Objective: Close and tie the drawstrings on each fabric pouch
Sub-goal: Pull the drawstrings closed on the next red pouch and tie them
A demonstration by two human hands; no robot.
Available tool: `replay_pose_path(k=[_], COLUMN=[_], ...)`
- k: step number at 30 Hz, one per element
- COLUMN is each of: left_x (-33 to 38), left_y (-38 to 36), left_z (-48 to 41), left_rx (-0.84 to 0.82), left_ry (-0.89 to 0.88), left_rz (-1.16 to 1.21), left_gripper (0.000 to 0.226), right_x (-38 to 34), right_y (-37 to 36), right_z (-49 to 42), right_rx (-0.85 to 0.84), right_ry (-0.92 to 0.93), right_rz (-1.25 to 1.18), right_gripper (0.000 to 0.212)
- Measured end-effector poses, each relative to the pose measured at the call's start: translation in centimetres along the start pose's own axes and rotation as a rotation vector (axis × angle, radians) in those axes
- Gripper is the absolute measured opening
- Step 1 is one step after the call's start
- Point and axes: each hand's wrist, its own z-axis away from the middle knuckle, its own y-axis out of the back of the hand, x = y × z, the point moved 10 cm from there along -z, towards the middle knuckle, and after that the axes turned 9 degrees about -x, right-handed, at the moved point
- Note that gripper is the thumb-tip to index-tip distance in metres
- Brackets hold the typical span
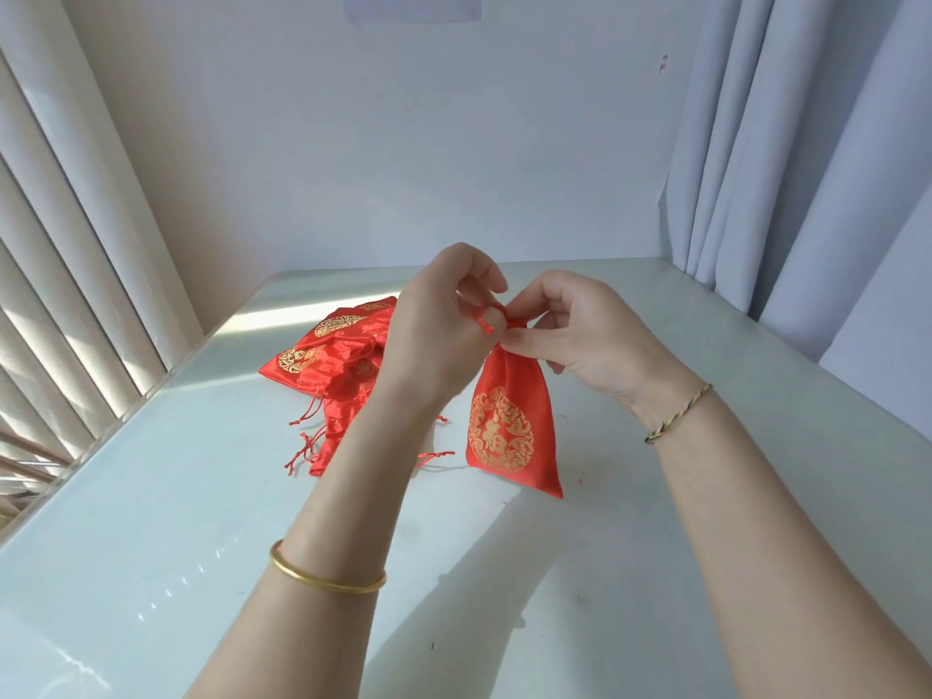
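A red satin drawstring pouch with a round gold emblem (509, 426) hangs at six o'clock below both hands, its gathered neck pinched in the curled fingers of the right hand (580, 340). At nine o'clock from that neck, the left hand (439, 330) pinches the thin red drawstring cord (486, 320). Farther off, at ten o'clock, a heap of matching red pouches (333, 365) lies on the glossy white table (151, 496).
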Motion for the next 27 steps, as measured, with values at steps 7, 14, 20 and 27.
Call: replay_pose_path(k=[7,14,20,27], left_x=[1.1,1.1,-0.3,-2.7], left_y=[0.7,0.1,-0.3,-0.3], left_z=[0.3,0.1,-0.1,-0.3], left_rx=[0.102,0.026,-0.029,-0.056], left_ry=[-0.127,-0.165,-0.087,0.033], left_rz=[-0.077,-0.077,0.011,0.121], left_gripper=[0.035,0.033,0.025,0.027], right_x=[0.9,0.9,0.4,2.4], right_y=[0.9,1.3,2.4,3.1], right_z=[0.2,0.2,0.4,0.7], right_rx=[0.066,0.119,0.196,0.215], right_ry=[-0.067,-0.059,-0.025,-0.120], right_rz=[-0.146,-0.106,0.076,0.145], right_gripper=[0.011,0.011,0.018,0.010])
